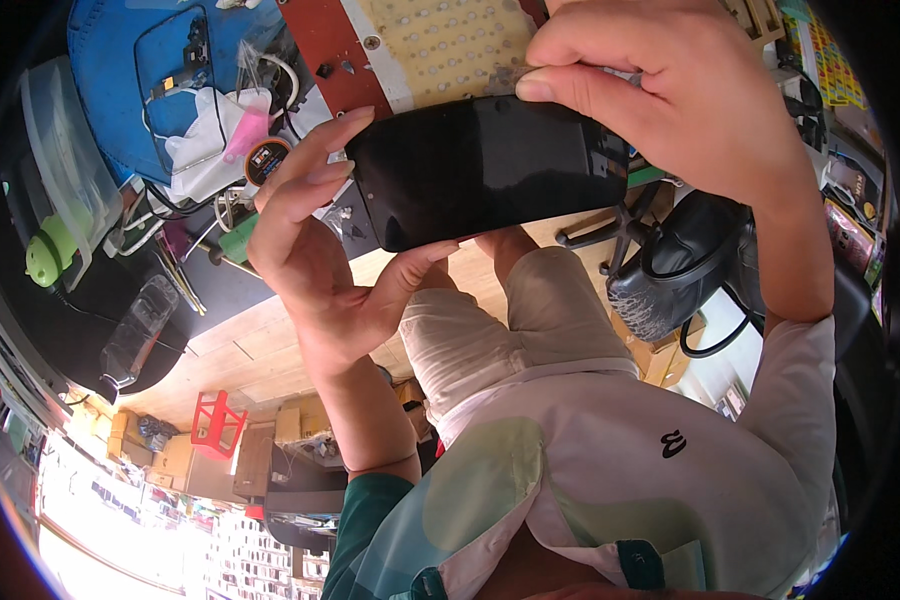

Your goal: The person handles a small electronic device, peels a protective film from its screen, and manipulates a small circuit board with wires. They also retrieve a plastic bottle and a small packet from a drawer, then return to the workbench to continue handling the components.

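Note:
A black smartphone, its dark glossy screen facing me, is held sideways and slightly tilted in front of my body. My left hand grips its left end, with fingers along the upper corner and thumb along the lower edge. At the phone's upper edge, right of the middle, my right hand is closed, thumb and index finger pinched together. A small see-through bit shows by those fingertips, too unclear to name. Just beyond the phone lies a cream plate with rows of holes, set in a red frame.
Left of my hands, the dark bench carries a blue round mat, cables, a small round tin, a clear plastic box and a green figure. A black chair stands right; a red stool is at lower left.

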The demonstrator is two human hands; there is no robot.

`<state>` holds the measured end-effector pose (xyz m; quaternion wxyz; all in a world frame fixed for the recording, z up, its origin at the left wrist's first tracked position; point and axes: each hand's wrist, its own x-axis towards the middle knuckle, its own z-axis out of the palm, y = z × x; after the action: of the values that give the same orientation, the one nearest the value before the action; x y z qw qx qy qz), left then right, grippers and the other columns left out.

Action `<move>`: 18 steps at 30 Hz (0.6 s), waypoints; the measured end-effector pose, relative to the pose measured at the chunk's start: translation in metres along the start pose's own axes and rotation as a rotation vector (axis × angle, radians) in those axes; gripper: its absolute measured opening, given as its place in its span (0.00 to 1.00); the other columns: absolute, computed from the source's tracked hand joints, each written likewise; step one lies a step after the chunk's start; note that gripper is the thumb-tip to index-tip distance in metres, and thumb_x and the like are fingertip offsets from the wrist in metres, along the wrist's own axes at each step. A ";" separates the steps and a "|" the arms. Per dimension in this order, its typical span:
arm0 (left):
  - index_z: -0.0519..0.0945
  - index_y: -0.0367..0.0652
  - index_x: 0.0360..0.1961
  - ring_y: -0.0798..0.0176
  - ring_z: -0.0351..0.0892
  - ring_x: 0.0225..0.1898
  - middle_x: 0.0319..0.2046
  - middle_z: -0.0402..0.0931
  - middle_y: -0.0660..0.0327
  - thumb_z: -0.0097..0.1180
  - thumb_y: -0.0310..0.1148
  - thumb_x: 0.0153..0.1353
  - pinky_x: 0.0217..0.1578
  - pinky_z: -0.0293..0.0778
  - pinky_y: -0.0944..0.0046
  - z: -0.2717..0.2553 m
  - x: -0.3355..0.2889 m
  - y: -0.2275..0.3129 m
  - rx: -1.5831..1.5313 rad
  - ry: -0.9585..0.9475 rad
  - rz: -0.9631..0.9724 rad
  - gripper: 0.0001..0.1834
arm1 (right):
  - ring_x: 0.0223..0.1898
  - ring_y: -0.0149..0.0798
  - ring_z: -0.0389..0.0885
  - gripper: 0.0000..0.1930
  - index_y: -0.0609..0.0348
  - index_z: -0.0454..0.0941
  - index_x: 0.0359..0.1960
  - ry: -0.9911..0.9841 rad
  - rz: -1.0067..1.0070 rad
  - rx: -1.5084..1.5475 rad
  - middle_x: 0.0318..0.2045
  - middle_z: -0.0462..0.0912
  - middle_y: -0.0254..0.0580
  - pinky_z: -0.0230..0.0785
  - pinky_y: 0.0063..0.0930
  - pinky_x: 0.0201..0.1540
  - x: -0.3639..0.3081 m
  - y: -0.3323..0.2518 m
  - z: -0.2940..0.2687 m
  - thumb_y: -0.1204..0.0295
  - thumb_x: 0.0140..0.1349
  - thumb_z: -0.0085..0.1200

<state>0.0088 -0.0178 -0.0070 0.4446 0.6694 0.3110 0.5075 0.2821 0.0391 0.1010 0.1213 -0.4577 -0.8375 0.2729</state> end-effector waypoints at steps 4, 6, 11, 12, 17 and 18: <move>0.67 0.41 0.62 0.39 0.78 0.62 0.61 0.73 0.37 0.85 0.34 0.43 0.62 0.73 0.48 -0.001 0.000 -0.001 0.005 -0.006 0.002 0.48 | 0.25 0.47 0.78 0.08 0.62 0.84 0.30 -0.055 0.112 -0.027 0.25 0.77 0.42 0.69 0.39 0.28 0.007 -0.019 -0.008 0.71 0.63 0.66; 0.67 0.41 0.62 0.39 0.79 0.62 0.61 0.73 0.37 0.85 0.34 0.43 0.62 0.73 0.48 -0.001 -0.001 -0.002 0.008 -0.007 0.003 0.48 | 0.25 0.47 0.79 0.08 0.62 0.84 0.30 -0.062 0.120 -0.038 0.25 0.77 0.42 0.69 0.39 0.28 0.007 -0.020 -0.009 0.71 0.63 0.66; 0.67 0.41 0.62 0.39 0.79 0.62 0.61 0.73 0.37 0.85 0.34 0.42 0.61 0.73 0.48 -0.001 -0.001 -0.002 0.011 -0.007 0.011 0.48 | 0.25 0.47 0.79 0.08 0.62 0.84 0.30 -0.076 0.113 -0.029 0.25 0.78 0.42 0.69 0.39 0.29 0.007 -0.018 -0.010 0.71 0.63 0.66; 0.67 0.41 0.62 0.39 0.79 0.62 0.61 0.73 0.37 0.85 0.34 0.42 0.61 0.73 0.48 -0.001 0.000 -0.002 0.011 -0.008 0.012 0.48 | 0.26 0.47 0.79 0.08 0.62 0.84 0.30 -0.072 0.112 -0.032 0.25 0.78 0.41 0.69 0.39 0.29 0.007 -0.018 -0.010 0.70 0.63 0.66; 0.67 0.41 0.62 0.39 0.79 0.62 0.61 0.73 0.37 0.85 0.34 0.42 0.61 0.74 0.48 -0.001 -0.001 -0.003 0.006 -0.004 0.012 0.48 | 0.26 0.48 0.79 0.07 0.62 0.84 0.30 -0.060 0.121 -0.055 0.25 0.77 0.41 0.70 0.39 0.29 0.008 -0.022 -0.010 0.71 0.63 0.65; 0.67 0.41 0.62 0.39 0.79 0.62 0.61 0.74 0.37 0.85 0.34 0.42 0.61 0.73 0.48 -0.001 -0.001 -0.003 0.004 -0.002 0.011 0.48 | 0.26 0.48 0.79 0.07 0.61 0.84 0.30 -0.047 0.107 -0.039 0.25 0.77 0.41 0.70 0.38 0.29 0.008 -0.020 -0.009 0.71 0.63 0.66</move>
<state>0.0075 -0.0175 -0.0100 0.4406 0.6725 0.3080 0.5087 0.2676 0.0401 0.1199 0.0777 -0.4974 -0.8197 0.2732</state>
